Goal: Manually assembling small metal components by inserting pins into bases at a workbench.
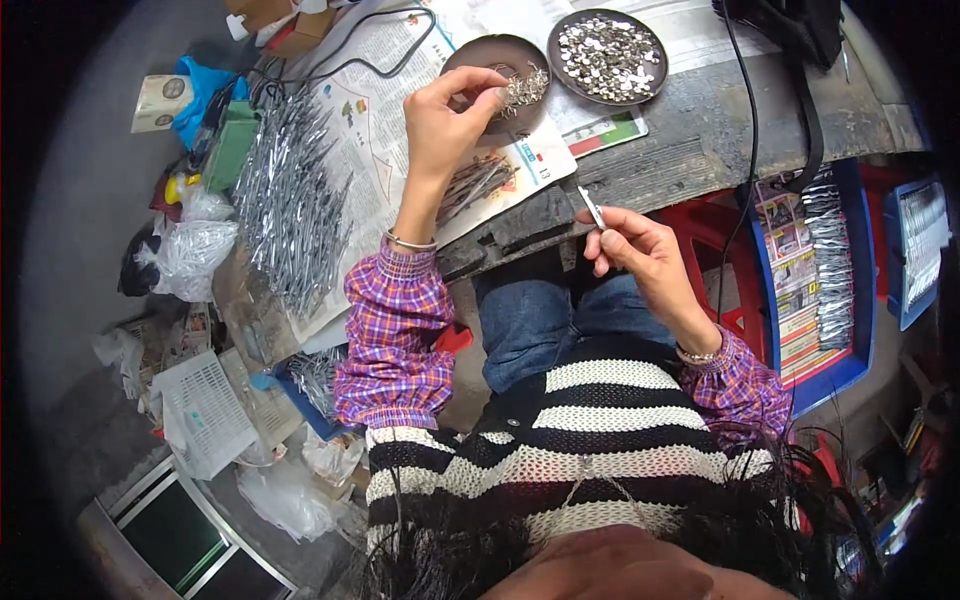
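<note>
Strip of slim silvery metal [592, 207], right of frame centre, is pinched by the right hand [650, 256]; left hand [447, 120], grip unclear, meets small silvery metal pieces [528, 88], upper centre: best picked singly.

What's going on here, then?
A person is working at a bench with small metal parts. The right hand holds a slim metal piece near the bench's front edge. The left hand is at a brown dish of tiny metal bits; whether it grips one isn't clear. Flat silvery pieces fill another dish beside it. A heap of slender metal pieces lies to the left.
</note>
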### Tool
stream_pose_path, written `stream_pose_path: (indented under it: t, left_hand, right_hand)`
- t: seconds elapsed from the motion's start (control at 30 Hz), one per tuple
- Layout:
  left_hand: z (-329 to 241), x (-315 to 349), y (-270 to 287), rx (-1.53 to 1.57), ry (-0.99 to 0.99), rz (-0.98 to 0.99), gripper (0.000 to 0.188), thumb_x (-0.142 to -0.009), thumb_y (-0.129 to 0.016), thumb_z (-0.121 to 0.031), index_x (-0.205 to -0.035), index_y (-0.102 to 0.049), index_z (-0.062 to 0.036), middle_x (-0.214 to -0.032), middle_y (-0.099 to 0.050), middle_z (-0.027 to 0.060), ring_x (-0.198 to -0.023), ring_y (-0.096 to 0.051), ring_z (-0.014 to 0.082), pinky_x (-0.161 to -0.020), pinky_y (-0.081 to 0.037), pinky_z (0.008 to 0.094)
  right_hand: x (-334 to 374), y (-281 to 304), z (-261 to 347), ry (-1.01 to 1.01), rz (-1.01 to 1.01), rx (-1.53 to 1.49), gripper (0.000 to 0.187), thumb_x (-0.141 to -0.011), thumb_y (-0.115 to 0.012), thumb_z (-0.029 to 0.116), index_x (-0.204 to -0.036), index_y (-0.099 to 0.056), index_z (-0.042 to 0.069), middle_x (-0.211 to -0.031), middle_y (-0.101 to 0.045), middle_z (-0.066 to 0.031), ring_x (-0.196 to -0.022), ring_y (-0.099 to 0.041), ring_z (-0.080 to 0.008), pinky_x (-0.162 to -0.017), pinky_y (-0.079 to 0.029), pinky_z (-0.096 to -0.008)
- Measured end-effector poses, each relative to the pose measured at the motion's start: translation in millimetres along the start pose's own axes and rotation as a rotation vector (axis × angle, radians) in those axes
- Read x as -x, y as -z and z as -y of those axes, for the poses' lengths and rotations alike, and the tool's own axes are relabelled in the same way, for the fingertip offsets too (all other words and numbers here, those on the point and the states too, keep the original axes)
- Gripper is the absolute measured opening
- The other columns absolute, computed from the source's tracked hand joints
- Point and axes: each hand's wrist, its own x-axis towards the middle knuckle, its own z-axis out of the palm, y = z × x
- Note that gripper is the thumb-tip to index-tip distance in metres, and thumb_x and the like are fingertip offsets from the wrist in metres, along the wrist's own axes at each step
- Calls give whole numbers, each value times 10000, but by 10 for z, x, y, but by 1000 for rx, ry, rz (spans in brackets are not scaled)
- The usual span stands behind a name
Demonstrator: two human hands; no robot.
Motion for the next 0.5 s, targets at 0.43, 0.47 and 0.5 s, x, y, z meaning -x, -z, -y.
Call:
stream_pose_path:
  t: [0.43, 0.47, 0.5]
  left_hand:
    - [-487, 566, 86, 547, 363, 127, 93, -770, -636, 26, -861, -653, 12, -811, -654, 55, -769, -616, 104, -713, -490, 223]
    - [-514, 659, 54, 524, 317, 153, 100, -767, -636, 31, -865, -651, 16, -824, -649, 53, -780, -609, 102, -727, -481, 228]
    - [-542, 729, 22, 581, 306, 183, 110, -761, -634, 37, -869, -652, 20, -826, -644, 49, -778, -602, 98, -733, -475, 231]
  right_hand:
    - [-32, -56, -7, -38, -41, -88, 318, -932, -499, 169, -1175, -531, -35, -748, -562, -25, -614, -491, -59, -575, -406, -175]
    - [-33, -69, -12, -37, -33, -84, 309, -931, -497, 150, -1181, -532, -30, -765, -569, -21, -624, -498, -54, -588, -417, -172]
    - [-37, -85, -18, -37, -22, -82, 302, -930, -495, 130, -1186, -533, -25, -782, -577, -17, -634, -505, -50, -601, -427, -170]
